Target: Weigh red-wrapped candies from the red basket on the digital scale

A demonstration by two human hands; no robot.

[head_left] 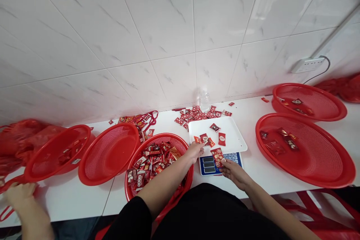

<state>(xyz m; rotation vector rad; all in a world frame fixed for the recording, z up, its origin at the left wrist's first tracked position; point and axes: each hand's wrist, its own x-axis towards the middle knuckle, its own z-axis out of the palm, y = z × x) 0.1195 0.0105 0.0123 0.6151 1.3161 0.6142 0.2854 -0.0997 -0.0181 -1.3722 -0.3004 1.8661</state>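
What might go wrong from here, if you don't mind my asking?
The red packet in the right hand could slip onto the scale below it. The left forearm, crossing the filled basket, might brush packets out. The clear bottle behind the tray, close to the loose packets, might get knocked over.

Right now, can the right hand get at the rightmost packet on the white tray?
Probably yes: the rightmost packet lies uncovered on the white tray, just beyond the right hand. That hand holds another packet, though, which may need putting down first.
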